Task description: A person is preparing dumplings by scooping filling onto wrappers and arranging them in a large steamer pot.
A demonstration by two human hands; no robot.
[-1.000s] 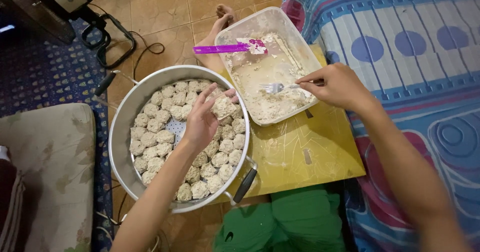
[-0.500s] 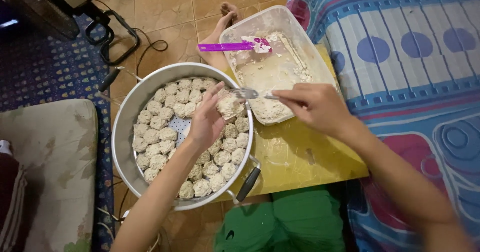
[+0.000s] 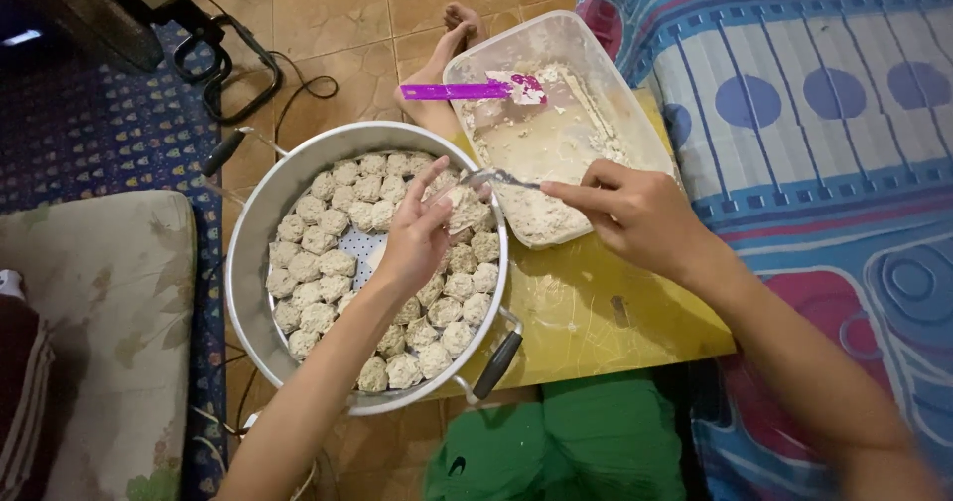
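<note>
Behind the steamer pot [image 3: 260, 225], a purple spatula [image 3: 457, 91] spans the tub [image 3: 596, 59].

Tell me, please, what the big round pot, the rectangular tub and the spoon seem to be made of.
The big round pot looks like dull silvery metal, perhaps aluminium: its rim shines grey. The rectangular tub seems clear plastic, since the floor and yellow board show through its walls. The spoon, held by the right hand, appears polished metal, bright and thin.
</note>
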